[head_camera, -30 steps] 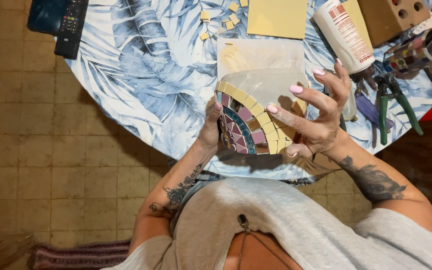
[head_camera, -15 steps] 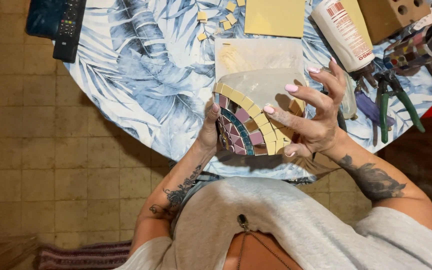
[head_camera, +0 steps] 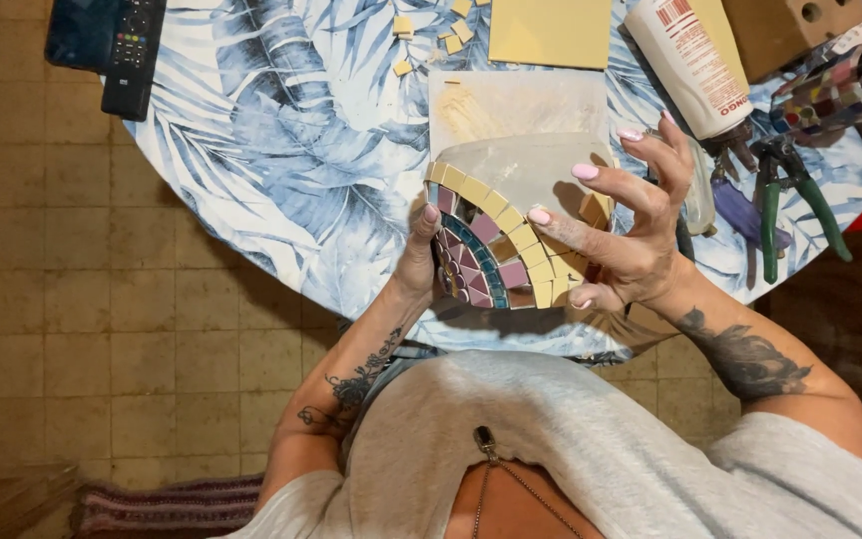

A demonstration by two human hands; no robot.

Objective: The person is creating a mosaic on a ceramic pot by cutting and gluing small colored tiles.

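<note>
Barely anything shifts since the earlier frame: our right hand (head_camera: 623, 240) lifts its fingers slightly, spread wide, palm pressed on the mosaic piece (head_camera: 496, 245). Our left hand (head_camera: 418, 258) clamps its left edge, thumb on the tiles. We judge we're seating yellow tiles along the outer arc; next calls for firm, even pressure. Glue bottle (head_camera: 688, 62) and nippers (head_camera: 785, 190) lie beyond the right hand.

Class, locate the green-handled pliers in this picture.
In the head view, the green-handled pliers lie on the table's right side, just right of the right hand, below the white glue bottle.
</note>
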